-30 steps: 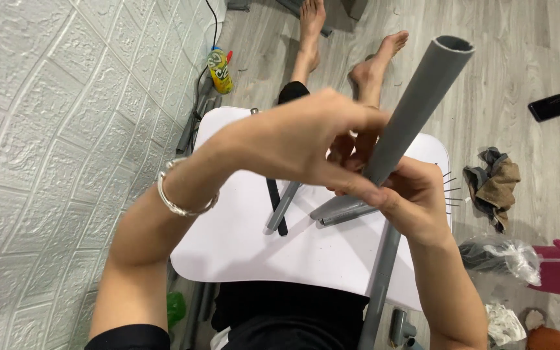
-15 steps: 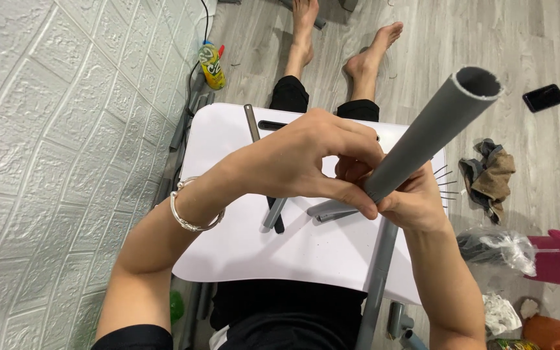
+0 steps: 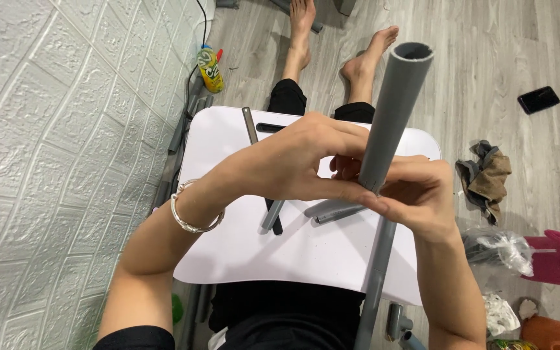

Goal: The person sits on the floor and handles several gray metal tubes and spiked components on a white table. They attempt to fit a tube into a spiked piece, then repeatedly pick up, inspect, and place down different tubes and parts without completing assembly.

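While the white lap table (image 3: 241, 259) fills the middle of the frame as a work surface over the seated person's legs, a long grey plastic pipe (image 3: 393, 110) rises from the lower centre toward the upper right, held steeply so its open end points up at the camera. Both hands close around its middle, the right hand (image 3: 422, 198) wrapped from below to steady it and the left hand (image 3: 293, 165) pinching it from above with fingertips (image 3: 364, 201) at the same spot. Shorter grey pipe pieces (image 3: 332, 210) lie on the table just beneath the hands, within easy reach, and a silver bracelet (image 3: 192, 214) circles the left wrist.
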